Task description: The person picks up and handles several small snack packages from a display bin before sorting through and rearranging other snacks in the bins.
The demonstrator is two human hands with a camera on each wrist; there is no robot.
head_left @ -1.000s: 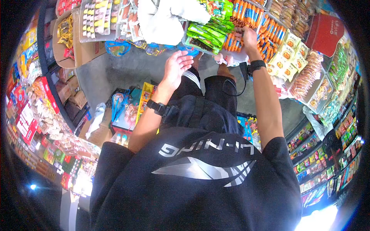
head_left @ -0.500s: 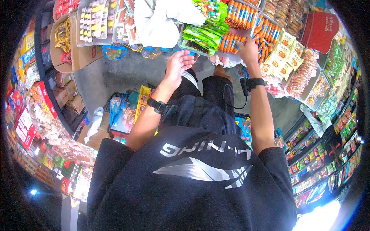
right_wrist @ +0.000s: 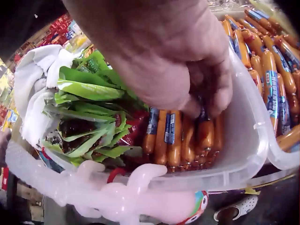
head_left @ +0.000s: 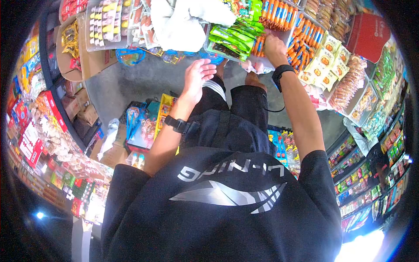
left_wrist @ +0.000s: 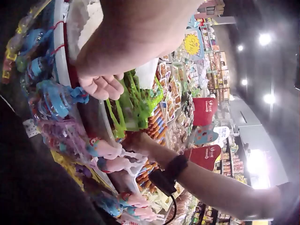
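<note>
My right hand (head_left: 276, 49) reaches into a clear plastic bin (right_wrist: 253, 136). Its thumb and fingers pinch the upper end of a wrapped sausage (right_wrist: 205, 133) standing among a row of other orange sausages (right_wrist: 174, 140) with blue labels. Green snack packets (right_wrist: 89, 93) share this bin, left of the sausages. My left hand (head_left: 198, 77) hovers at the display's front edge, fingers loosely extended, holding nothing. In the left wrist view, its fingers (left_wrist: 101, 88) overlap the bin's edge beside the green packets.
More sausages (right_wrist: 272, 70) fill a neighbouring bin on the right. A white cloth-like heap (head_left: 179, 26) lies left of the green packets. Yellow packets (head_left: 325, 61) lie to the right. Pink balloon-like toys (right_wrist: 117, 197) hang along the front edge, over a grey floor (head_left: 131, 87).
My right hand first drew back toward me from the sausages, then reached forward again and slightly left into the row. The left hand has stayed nearly in place.
</note>
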